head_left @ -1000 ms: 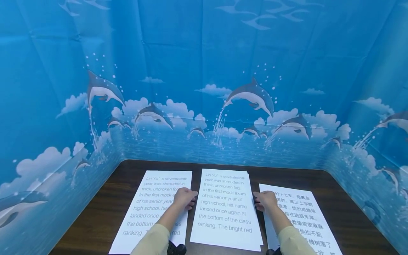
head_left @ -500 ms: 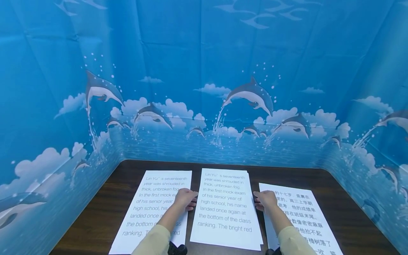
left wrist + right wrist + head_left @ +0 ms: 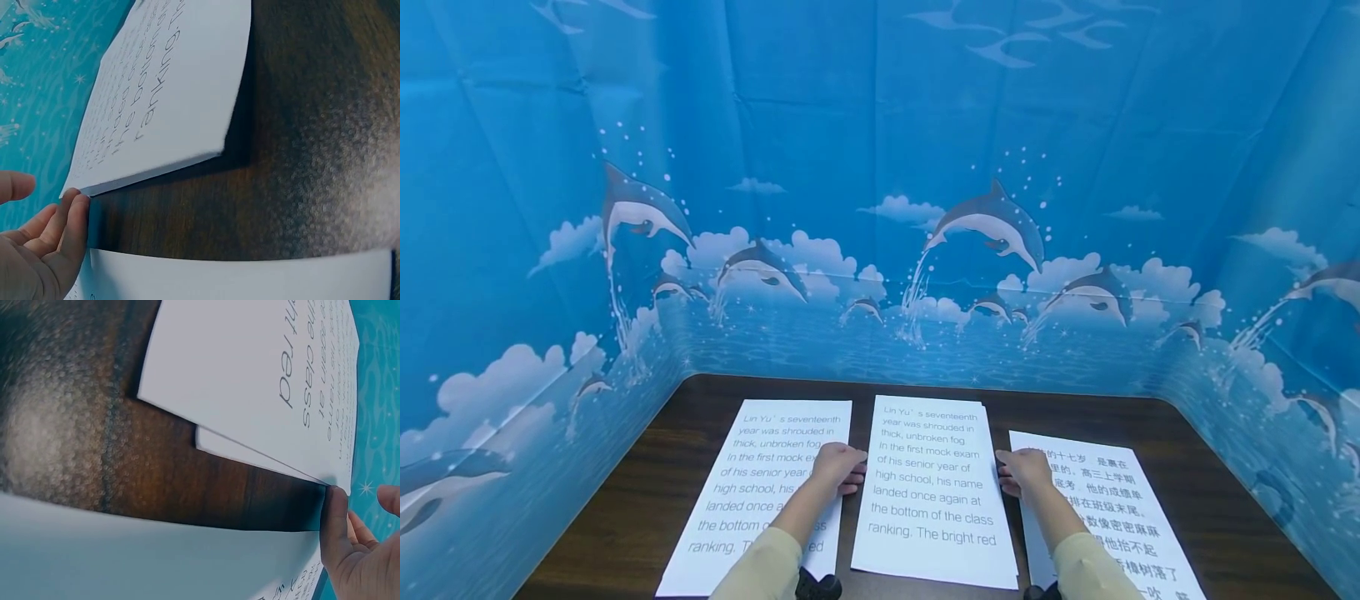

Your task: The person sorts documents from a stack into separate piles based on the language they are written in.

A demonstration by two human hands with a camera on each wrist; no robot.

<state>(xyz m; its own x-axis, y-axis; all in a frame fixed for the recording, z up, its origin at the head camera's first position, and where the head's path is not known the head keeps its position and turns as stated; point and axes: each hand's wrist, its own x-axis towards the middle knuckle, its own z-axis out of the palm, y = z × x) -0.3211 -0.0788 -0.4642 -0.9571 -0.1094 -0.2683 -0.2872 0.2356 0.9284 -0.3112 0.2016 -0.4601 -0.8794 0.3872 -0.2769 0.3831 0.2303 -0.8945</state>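
Note:
A stack of white paper [image 3: 928, 492] printed with English text lies between the two hands in the head view. At its left edge my left hand [image 3: 840, 468] touches the side with its fingertips; the left wrist view shows these fingers [image 3: 74, 219] fairly straight and the thumb apart. My right hand [image 3: 1026, 471] touches the opposite edge, its index finger [image 3: 335, 512] straight along the sheets and the thumb lifted away. Neither hand is curled round the paper. In the right wrist view a lower sheet [image 3: 222, 446] sticks out slightly beyond the top one.
Another English-text stack [image 3: 730, 492] lies left, partly under the left forearm. Paper with Chinese text [image 3: 1138, 508] lies right, partly covered by the right forearm. All rest on a dark wooden table [image 3: 625, 500], enclosed by a blue dolphin-print curtain [image 3: 880, 208].
The near end of the middle stack's top sheet has shifted slightly right, and less of the lower sheet shows at its right edge. Both hands have hardly moved.

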